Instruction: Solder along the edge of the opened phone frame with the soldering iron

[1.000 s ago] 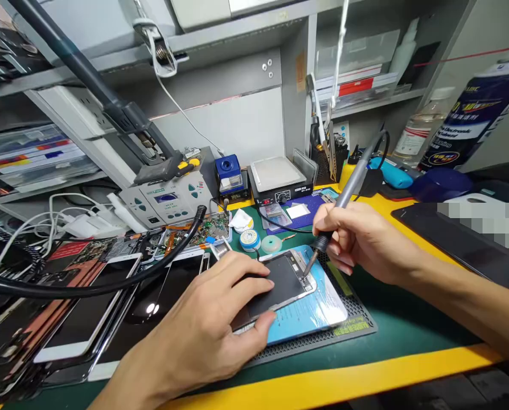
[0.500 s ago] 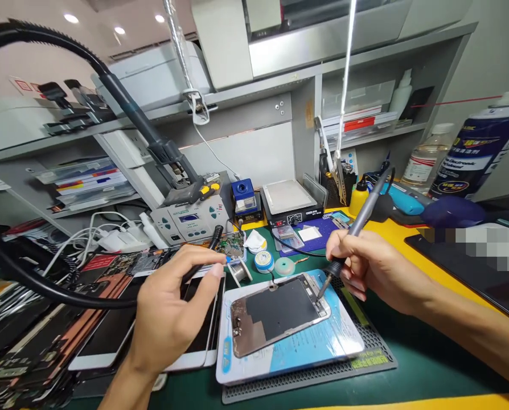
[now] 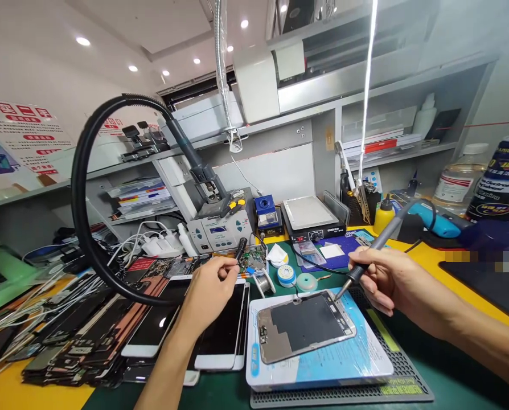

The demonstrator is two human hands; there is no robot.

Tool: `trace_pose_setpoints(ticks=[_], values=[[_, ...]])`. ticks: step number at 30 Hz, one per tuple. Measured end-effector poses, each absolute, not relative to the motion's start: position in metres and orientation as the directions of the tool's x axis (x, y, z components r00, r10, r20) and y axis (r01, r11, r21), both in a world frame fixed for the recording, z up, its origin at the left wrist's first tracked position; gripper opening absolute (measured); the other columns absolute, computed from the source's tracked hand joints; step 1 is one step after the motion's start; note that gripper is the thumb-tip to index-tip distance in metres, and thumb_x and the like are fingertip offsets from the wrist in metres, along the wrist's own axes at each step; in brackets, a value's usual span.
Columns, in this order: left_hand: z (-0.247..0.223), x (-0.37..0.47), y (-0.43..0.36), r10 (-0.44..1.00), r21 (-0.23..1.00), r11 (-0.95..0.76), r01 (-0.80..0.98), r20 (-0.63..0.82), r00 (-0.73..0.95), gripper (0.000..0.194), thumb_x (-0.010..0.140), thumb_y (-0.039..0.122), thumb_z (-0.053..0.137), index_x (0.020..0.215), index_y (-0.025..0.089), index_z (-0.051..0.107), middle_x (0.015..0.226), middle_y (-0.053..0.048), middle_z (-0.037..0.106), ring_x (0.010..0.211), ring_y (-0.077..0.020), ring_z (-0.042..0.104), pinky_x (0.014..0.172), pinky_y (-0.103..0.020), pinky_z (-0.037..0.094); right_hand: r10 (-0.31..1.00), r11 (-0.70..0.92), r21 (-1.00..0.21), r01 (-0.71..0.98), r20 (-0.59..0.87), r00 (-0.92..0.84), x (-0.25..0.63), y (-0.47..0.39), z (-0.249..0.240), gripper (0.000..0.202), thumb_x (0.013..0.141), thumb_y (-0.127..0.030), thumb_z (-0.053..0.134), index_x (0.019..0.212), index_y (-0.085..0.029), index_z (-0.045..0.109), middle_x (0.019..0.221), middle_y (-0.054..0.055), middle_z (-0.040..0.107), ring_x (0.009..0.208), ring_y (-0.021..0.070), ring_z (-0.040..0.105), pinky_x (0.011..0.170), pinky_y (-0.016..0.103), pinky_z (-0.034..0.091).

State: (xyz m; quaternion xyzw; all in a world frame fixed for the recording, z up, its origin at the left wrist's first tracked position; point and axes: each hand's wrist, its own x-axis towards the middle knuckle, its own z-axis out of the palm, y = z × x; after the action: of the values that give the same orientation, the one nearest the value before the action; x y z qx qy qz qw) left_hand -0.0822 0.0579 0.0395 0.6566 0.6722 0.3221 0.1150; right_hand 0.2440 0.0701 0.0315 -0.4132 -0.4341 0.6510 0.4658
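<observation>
My right hand (image 3: 393, 279) grips a soldering iron (image 3: 382, 230) like a pen. Its tip touches or hovers just over the upper right corner of a phone screen assembly (image 3: 308, 324), which lies back side up. Beneath the screen is a flat blue-and-white box (image 3: 323, 373) on a grey perforated mat (image 3: 408, 387). Left of it, my left hand (image 3: 212, 293) is over some white-framed phone screens (image 3: 220, 330), fingers curled together. A black ribbed stick (image 3: 241, 248) shows just beyond those fingers; its lower end is hidden, so whether they grip it is unclear.
Behind the box sit a solder spool (image 3: 263, 283), a blue-labelled tin (image 3: 286, 275) and a green wick reel (image 3: 307, 282). Farther back stand a hot-air station (image 3: 218, 230) and a heating plate (image 3: 312, 219). Stacked phone parts (image 3: 96, 324) fill the left. A black hose (image 3: 77, 188) arches over them.
The view has tilted up and turned left. My left hand has moved away toward the black stick, its fingers closing. The iron's tip has shifted to the screen's far corner.
</observation>
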Motion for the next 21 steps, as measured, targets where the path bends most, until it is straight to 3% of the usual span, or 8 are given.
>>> trace_pose_setpoints(ticks=[8, 12, 15, 21], values=[[0.03, -0.074, 0.066, 0.972, 0.627, -0.03, 0.778, 0.201, -0.125, 0.034, 0.097, 0.048, 0.06, 0.102, 0.015, 0.066, 0.088, -0.001, 0.066, 0.081, -0.0127, 0.063, 0.082, -0.034, 0.055, 0.965, -0.175, -0.949, -0.263, -0.113, -0.235, 0.243, 0.069, 0.033, 0.034, 0.079, -0.039, 0.078, 0.061, -0.021, 0.055, 0.039, -0.007, 0.05, 0.032, 0.0071, 0.038, 0.032, 0.017, 0.036], [0.028, -0.074, 0.067, 0.961, 0.692, -0.088, 0.716, 0.249, -0.122, 0.035, 0.095, 0.049, 0.062, 0.095, 0.015, 0.066, 0.09, -0.001, 0.066, 0.083, -0.0134, 0.063, 0.085, -0.035, 0.055, 0.969, -0.151, -0.95, -0.273, -0.087, -0.232, 0.243, 0.071, 0.032, 0.033, 0.084, -0.039, 0.075, 0.064, -0.02, 0.057, 0.041, -0.006, 0.053, 0.03, 0.0067, 0.038, 0.031, 0.017, 0.035], [0.033, -0.069, 0.064, 0.946, 0.77, -0.172, 0.614, 0.304, -0.116, 0.037, 0.095, 0.052, 0.061, 0.097, 0.015, 0.064, 0.095, -0.003, 0.068, 0.088, -0.0145, 0.065, 0.086, -0.035, 0.055, 0.977, -0.117, -0.953, -0.281, -0.059, -0.206, 0.244, 0.072, 0.033, 0.033, 0.085, -0.04, 0.076, 0.066, -0.018, 0.061, 0.049, -0.001, 0.063, 0.031, 0.0065, 0.042, 0.031, 0.017, 0.034], [0.057, -0.034, 0.043, 0.954, 0.814, -0.288, 0.503, 0.29, 0.077, 0.041, 0.093, 0.059, 0.059, 0.095, 0.018, 0.065, 0.093, -0.003, 0.073, 0.064, -0.0082, 0.054, 0.061, -0.023, 0.046, 0.989, -0.059, -0.957, -0.284, -0.017, -0.149, 0.245, 0.073, 0.039, 0.026, 0.089, -0.04, 0.075, 0.099, -0.016, 0.071, 0.081, 0.008, 0.08, 0.039, 0.0071, 0.055, 0.033, 0.016, 0.04]])
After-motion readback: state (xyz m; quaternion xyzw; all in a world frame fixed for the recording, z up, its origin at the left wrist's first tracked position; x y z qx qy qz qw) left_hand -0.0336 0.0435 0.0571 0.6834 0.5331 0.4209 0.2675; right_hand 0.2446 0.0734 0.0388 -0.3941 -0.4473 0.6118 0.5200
